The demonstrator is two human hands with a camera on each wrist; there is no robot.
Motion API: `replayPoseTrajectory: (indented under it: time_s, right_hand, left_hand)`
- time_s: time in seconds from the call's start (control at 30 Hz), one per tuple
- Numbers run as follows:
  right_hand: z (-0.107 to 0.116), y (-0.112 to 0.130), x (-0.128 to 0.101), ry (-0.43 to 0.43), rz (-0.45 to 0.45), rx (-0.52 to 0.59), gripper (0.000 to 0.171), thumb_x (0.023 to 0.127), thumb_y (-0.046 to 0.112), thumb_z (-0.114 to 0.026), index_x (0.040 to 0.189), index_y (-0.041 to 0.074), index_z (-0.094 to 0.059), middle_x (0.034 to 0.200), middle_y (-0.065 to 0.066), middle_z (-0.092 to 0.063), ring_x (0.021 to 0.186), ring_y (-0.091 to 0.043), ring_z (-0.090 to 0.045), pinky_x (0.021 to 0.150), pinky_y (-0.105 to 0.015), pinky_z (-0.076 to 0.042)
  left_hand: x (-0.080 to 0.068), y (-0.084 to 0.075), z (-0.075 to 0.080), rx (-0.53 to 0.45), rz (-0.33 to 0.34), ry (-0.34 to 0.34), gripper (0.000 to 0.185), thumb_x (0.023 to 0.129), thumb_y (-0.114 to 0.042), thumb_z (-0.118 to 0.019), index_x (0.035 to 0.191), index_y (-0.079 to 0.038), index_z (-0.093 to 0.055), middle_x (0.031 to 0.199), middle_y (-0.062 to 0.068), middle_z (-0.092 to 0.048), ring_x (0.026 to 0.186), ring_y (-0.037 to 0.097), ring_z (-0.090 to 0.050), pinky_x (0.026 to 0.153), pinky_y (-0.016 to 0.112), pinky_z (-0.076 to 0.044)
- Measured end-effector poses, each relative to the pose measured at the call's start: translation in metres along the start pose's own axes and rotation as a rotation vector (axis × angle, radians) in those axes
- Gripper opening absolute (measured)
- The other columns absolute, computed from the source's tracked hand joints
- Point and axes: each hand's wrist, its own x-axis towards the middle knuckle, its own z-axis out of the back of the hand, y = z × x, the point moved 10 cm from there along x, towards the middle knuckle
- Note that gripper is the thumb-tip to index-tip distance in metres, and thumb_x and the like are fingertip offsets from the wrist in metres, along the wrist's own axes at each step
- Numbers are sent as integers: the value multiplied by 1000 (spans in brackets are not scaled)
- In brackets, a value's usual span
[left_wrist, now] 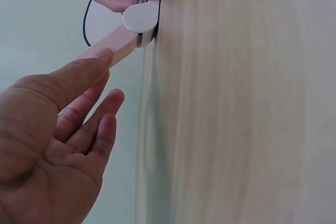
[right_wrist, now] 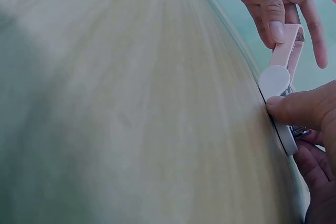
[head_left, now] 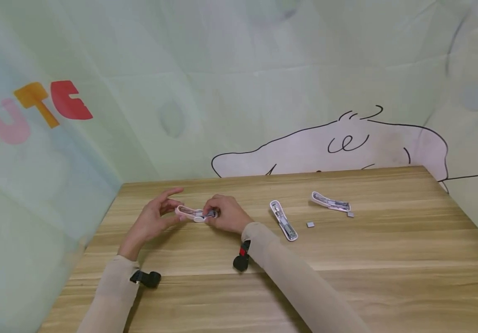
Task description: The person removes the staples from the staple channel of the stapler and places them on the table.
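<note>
A: Where is the pink stapler (head_left: 195, 213)?

B: I read it left of centre in the head view, held just above the table (head_left: 347, 277), its long axis running left to right between both hands.

A: And the hands?

B: The right hand (head_left: 226, 215) has its fingers (right_wrist: 294, 109) curled round the metal end, thumb by the white round hinge. The left hand (head_left: 153, 217) lies to the left, thumb (left_wrist: 79, 77) resting on the pink end, the other fingers nearly straight and spread.

A: Which is nearer?

B: Both touch it; only the right grips. Two more opened staplers (head_left: 283, 220) (head_left: 330, 202) lie well apart, right of centre.
</note>
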Motion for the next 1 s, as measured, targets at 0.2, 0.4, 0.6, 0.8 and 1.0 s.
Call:
replayPoseTrajectory:
  time_s: [0.2, 0.4, 0.6, 0.8, 1.0]
  right_hand:
    - [0, 1, -1, -7, -3, 3, 14, 84, 16, -79, 94, 18, -70, 93, 4, -65, 83, -11, -58, 72, -19, -45]
    - [2, -4, -1, -27, -25, 55, 19, 82, 17, -82, 94, 18, -67, 90, 6, -66, 83, -10, -59, 73, -20, -47]
    - [5, -11, -4, -58, -60, 142, 9, 88, 15, -76, 95, 19, -72, 93, 11, -69, 88, -6, -61, 83, -21, -50]
    - [12, -14, -11, -137, -97, 190, 10, 91, 15, -74, 100, 19, -75, 100, 12, -72, 96, -4, -64, 91, -23, -52]
    - [24, -18, -16, -233, -117, 299, 23, 89, 10, -75, 110, 13, -66, 103, 5, -74, 98, -7, -67, 92, -25, -54]
  left_hand:
    - [-1, 0, 0, 9, -7, -8, 75, 85, 0, -78, 150, -16, -45, 113, 14, -71, 113, 31, -66, 106, 48, -47]
    - [-1, 1, 1, 15, 4, -16, 75, 84, -2, -79, 150, -15, -44, 114, 14, -71, 114, 31, -65, 106, 48, -46]
    - [-2, -3, 2, 15, 6, -19, 75, 85, -3, -79, 150, -14, -44, 115, 15, -70, 115, 31, -65, 106, 49, -46]
    - [-3, -4, 2, 21, 7, -20, 74, 85, -5, -79, 150, -17, -45, 115, 15, -70, 114, 31, -65, 106, 51, -46]
    - [-3, -3, 2, 46, 48, -28, 73, 86, -12, -80, 150, -22, -45, 117, 12, -70, 116, 32, -64, 105, 53, -47]
